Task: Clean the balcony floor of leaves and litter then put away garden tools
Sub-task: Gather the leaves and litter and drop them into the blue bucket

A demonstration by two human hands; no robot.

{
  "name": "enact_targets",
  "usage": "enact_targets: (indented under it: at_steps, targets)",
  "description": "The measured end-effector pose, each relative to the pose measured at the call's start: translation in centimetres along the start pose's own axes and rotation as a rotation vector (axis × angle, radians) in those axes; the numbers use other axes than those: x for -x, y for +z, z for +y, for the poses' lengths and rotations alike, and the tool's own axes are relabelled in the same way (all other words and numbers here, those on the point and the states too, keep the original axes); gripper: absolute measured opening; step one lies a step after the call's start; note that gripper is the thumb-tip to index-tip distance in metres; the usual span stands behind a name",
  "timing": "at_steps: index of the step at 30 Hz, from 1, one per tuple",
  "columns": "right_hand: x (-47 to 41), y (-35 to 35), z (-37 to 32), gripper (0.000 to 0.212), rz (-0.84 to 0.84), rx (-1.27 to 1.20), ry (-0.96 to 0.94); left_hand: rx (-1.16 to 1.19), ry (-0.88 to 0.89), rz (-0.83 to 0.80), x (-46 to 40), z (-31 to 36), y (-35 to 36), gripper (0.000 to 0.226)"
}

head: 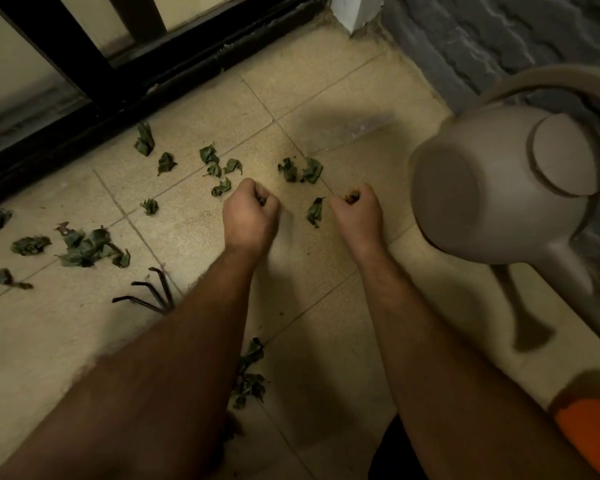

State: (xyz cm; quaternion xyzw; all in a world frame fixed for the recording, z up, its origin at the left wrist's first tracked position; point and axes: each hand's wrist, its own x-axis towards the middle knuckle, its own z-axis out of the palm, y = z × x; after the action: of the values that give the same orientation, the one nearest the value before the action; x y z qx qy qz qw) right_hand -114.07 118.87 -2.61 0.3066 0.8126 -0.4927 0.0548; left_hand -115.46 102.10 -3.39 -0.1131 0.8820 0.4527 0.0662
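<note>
Several crumpled green leaves (219,168) lie scattered over the beige tiled floor (187,109). My left hand (250,216) is curled into a fist low over the tiles, with a bit of leaf showing between its fingers. My right hand (357,213) is also curled and grips a small leaf scrap at its fingertips. One leaf (315,211) lies between the two hands. A pair of leaves (300,169) sits just beyond them. A dark hand rake (146,292) lies on the floor left of my left forearm, its handle hidden under the arm.
A grey watering can (499,188) stands at the right, spout pointing toward me. A black door frame (118,88) runs along the far left. A grey textured wall (499,36) closes the right side. An orange object (589,434) shows at the bottom right. More leaves (250,379) lie between my forearms.
</note>
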Motion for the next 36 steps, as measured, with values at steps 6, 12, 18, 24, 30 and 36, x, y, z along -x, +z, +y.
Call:
enact_targets:
  at_steps: [6,12,18,24,30,36]
  targets:
    - [1.3,2.2,0.1,0.040,-0.095,0.514,-0.141,0.521,-0.347,-0.085,0.2,0.1,-0.5,0.013]
    - [2.6,1.2,0.6,0.014,-0.046,0.102,-0.088,0.174,-0.143,-0.061,-2.3,1.5,0.1,0.015]
    - [1.3,-0.3,0.4,0.011,-0.091,-0.232,0.094,-0.205,0.090,-0.151,-5.3,2.6,1.4,0.065]
    - [-0.8,-0.5,-1.0,0.019,-0.140,-0.174,0.051,-0.327,0.162,-0.154,-4.7,1.8,1.2,0.021]
    - [-1.6,0.4,-2.2,0.022,-0.206,-0.445,0.181,-0.004,0.010,0.002,-3.3,0.9,0.0,0.005]
    - [-2.4,1.0,-1.5,0.042,0.005,-0.052,-0.069,0.705,-0.333,-0.032,-1.0,0.0,-0.3,0.009]
